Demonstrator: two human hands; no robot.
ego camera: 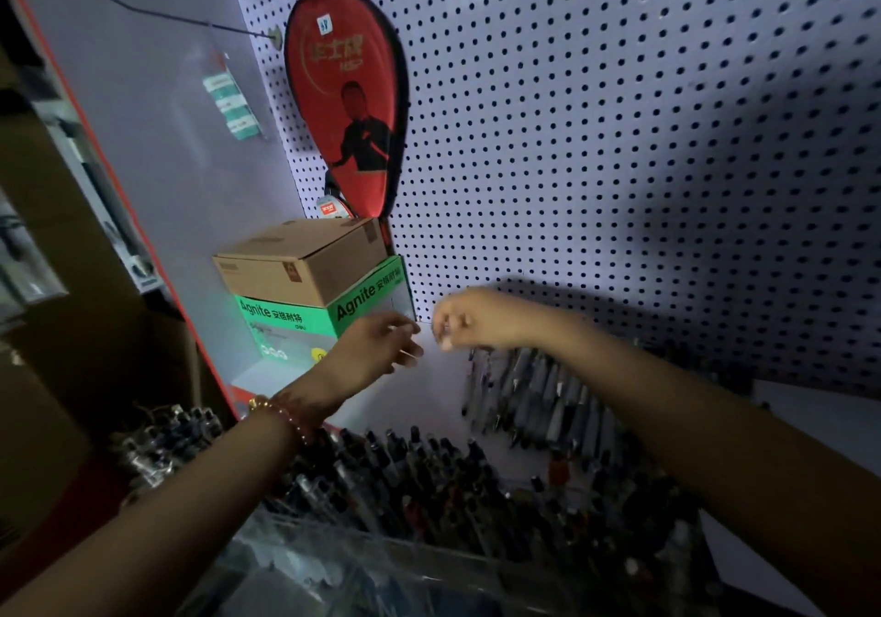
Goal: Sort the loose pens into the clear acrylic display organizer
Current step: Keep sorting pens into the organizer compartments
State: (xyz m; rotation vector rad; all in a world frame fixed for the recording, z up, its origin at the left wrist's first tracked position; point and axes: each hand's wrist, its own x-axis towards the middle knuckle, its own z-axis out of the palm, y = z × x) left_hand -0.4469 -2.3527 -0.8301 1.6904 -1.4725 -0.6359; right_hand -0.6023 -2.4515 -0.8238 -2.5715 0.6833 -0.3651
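We face a perforated pegboard (619,140) that closes off the back edge of the white shelf (429,392). The clear acrylic display organizer (333,564) stands at the near edge, crowded with dark pens. The loose pens (538,402) lie heaped on the shelf behind it, right of a bare strip. Our left hand (376,347) and right hand (472,318) meet above that strip beside the green box (286,325). The right fingers are curled, but blur hides what either hand grasps.
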